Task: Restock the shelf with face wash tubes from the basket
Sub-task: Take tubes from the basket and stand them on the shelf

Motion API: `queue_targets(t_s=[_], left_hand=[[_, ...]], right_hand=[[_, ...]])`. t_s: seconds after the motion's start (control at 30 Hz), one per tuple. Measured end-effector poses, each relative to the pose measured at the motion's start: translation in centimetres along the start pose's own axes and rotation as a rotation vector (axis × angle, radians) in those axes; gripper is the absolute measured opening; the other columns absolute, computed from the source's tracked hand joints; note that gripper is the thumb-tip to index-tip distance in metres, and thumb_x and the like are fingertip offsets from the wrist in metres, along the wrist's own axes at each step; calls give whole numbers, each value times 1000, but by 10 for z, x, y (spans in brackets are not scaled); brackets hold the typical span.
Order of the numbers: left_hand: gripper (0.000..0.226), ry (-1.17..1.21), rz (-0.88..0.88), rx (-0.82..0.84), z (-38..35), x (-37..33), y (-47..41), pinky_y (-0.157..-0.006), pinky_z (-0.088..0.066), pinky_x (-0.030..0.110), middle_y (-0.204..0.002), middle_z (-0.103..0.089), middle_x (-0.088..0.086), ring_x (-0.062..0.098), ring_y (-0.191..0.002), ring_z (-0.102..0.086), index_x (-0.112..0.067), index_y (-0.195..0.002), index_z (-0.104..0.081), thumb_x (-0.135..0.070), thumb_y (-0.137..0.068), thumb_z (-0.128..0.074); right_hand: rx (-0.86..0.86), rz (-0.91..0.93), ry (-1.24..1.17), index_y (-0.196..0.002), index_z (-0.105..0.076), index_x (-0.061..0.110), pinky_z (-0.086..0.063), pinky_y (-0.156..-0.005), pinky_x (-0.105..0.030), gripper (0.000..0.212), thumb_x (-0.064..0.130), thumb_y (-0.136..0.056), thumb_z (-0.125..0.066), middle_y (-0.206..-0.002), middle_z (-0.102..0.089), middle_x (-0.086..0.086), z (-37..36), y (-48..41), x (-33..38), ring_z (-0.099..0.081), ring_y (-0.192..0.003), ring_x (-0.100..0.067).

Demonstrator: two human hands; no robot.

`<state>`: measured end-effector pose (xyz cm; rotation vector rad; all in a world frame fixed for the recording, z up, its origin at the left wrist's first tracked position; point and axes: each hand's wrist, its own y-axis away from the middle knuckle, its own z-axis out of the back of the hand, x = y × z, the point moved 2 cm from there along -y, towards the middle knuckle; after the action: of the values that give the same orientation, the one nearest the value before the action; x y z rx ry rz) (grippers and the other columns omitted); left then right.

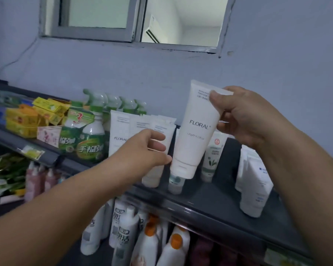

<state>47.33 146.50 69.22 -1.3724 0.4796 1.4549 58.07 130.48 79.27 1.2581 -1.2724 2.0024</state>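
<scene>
My right hand (242, 120) grips a white FLORAL face wash tube (195, 131) by its crimped top end, cap down, tilted and hanging just above the dark shelf (215, 196). My left hand (152, 148) reaches across the row of matching white FLORAL tubes (119, 131) standing on the shelf, its fingers curled against their fronts. Whether it grips one I cannot tell. No basket is in view.
Green spray bottles (90, 143) and yellow boxes (25, 120) fill the shelf's left part. A green-labelled tube (212, 156) and white tubes (254, 181) stand at the right. Bottles with orange caps (173, 244) sit on the shelf below. A wall with a window rises behind.
</scene>
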Motion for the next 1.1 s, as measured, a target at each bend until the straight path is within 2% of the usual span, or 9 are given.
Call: queue_targets(t_s=[0.17,0.27,0.4,0.6,0.7,0.77,0.9,1.0,1.1], left_hand=[[27,-3,-2,-114,37,10,-11,-92,-51,44,-97,-64,1,25,-93,-63,-23,-105,-58,-8,-84,-66],[23,-7,-6,-183,53,17,-18,-90,-51,47,-93,-65,5,32,-95,-64,-21,-104,-60,-9,-85,-64],[21,11,22,-185,62,26,-21,-88,-53,45,-90,-64,4,30,-96,-65,-21,-104,-61,-15,-85,-67],[69,147,-186,-4,54,-22,-24,-88,-51,31,-112,-68,-7,7,-100,-66,-28,-126,-53,-52,-67,-77],[40,169,-215,37,40,-39,-28,-84,-57,36,-102,-73,-4,12,-91,-71,-23,-114,-61,-27,-76,-76],[30,189,-201,-8,35,-38,-32,-85,-56,38,-99,-74,-3,15,-91,-71,-21,-109,-64,-19,-80,-73],[18,241,-171,-9,25,-21,-36,-82,-55,33,-92,-76,-5,12,-86,-72,-21,-96,-67,-12,-81,-71],[18,264,-155,6,14,-13,-36,-76,-54,29,-90,-76,-8,10,-83,-72,-23,-93,-66,-10,-82,-71],[24,293,-129,22,2,-11,-35,-74,-54,29,-93,-75,-7,10,-85,-72,-23,-102,-64,-10,-82,-70]], right_hand=[[-98,36,-80,-115,-56,18,-46,-52,-25,24,24,-92,-63,-85,-71,2,-14,-17,15,-62,-66,-14],[-146,83,-94,-108,-55,20,-47,-57,-26,18,22,-93,-62,-88,-70,1,-22,-23,25,-62,-71,-16],[-145,110,-47,-128,-50,18,-48,-59,-26,38,25,-92,-63,-91,-71,2,-36,-27,33,-63,-72,-15],[60,94,2,-101,-56,20,-45,-55,-26,12,24,-92,-63,-81,-69,3,-67,-21,25,-61,-69,-15],[148,75,-5,-93,-57,19,-45,-52,-24,7,26,-94,-61,-80,-69,3,-73,-16,21,-61,-69,-15],[120,65,-9,-91,-60,20,-50,-59,-25,13,33,-94,-59,-87,-69,2,-60,-16,20,-65,-78,-16],[-121,79,587,-110,-61,21,-52,-84,-32,29,42,-89,-63,-112,-63,1,-17,-28,-3,-61,-103,-17],[22,-64,877,-125,-56,17,-49,-88,-33,51,42,-84,-70,-121,-57,0,-12,-31,-39,-58,-104,-17],[90,-90,913,-118,-59,17,-48,-78,-30,49,43,-79,-74,-112,-59,1,-19,-31,-61,-59,-93,-15]])
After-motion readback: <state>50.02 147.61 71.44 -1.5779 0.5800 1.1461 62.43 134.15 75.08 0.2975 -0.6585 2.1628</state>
